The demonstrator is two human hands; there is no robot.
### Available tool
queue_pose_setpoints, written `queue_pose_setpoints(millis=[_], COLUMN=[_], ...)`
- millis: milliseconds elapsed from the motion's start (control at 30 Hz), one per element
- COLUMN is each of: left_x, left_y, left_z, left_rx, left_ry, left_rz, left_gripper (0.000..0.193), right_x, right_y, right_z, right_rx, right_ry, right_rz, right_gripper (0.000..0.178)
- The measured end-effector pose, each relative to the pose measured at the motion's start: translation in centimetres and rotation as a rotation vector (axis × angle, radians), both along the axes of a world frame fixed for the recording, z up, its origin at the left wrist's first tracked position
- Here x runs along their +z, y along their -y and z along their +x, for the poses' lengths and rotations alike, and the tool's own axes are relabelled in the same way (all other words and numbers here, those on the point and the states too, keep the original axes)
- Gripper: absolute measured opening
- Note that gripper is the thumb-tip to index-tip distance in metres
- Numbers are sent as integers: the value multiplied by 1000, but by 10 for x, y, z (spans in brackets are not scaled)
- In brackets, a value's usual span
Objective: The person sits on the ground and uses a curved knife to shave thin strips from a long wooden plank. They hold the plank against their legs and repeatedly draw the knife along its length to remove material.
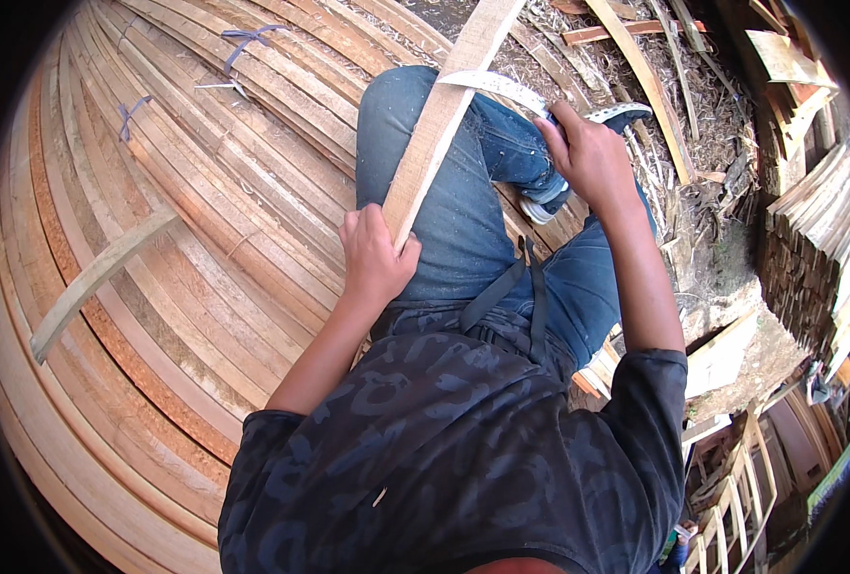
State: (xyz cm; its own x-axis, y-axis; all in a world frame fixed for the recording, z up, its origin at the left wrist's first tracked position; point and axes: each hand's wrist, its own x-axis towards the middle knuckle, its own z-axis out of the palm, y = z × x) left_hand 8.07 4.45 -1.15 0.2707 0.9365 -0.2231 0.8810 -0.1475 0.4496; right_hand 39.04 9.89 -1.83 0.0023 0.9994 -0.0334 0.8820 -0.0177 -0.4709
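Observation:
A long flat wooden strip (449, 124) slants up and away across my right-side-up lap, over the jeans at my left thigh. My left hand (375, 251) is closed round its near end, thumb along the edge. In my right hand (586, 153) is the dark blue handle of a long, curved knife (497, 86). Its pale, speckled blade reaches left and lies across the strip, beyond my left knee. Whether the edge bites into the wood cannot be made out.
I sit on a broad stack of long wooden boards (205, 230), some tied with purple straps (243, 43). A short loose stick (100, 277) lies across them at left. Shavings and scraps (721, 124) cover the ground ahead right. Stacked slats (817, 249) stand at far right.

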Motion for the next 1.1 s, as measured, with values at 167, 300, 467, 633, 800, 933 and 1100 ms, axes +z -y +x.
queue_pose_setpoints(millis=[167, 300, 467, 633, 800, 933, 1100], left_x=[-3, -5, -6, -15, -16, -17, -18], left_y=[0, -3, -6, -2, -4, -5, -6], left_z=[0, 1, 2, 4, 4, 4, 4], left_rx=[-1, -1, -17, -2, 8, 15, 19], left_ry=[0, -17, -19, -1, 10, 13, 21], left_rz=[21, 10, 24, 72, 90, 100, 129], left_gripper=[41, 45, 49, 50, 50, 51, 51], right_x=[-4, -37, -38, 6, -2, -7, -15], right_y=[-16, -42, -25, -7, -19, -35, -43], right_z=[2, 65, 88, 4, -2, 14, 24], right_rx=[-22, -279, -325, -52, 82, 170, 187], right_ry=[40, 40, -57, -112, 90, 245, 321], right_rz=[0, 4, 44, -68, 11, 114, 228], right_gripper=[33, 35, 34, 33, 34, 34, 37])
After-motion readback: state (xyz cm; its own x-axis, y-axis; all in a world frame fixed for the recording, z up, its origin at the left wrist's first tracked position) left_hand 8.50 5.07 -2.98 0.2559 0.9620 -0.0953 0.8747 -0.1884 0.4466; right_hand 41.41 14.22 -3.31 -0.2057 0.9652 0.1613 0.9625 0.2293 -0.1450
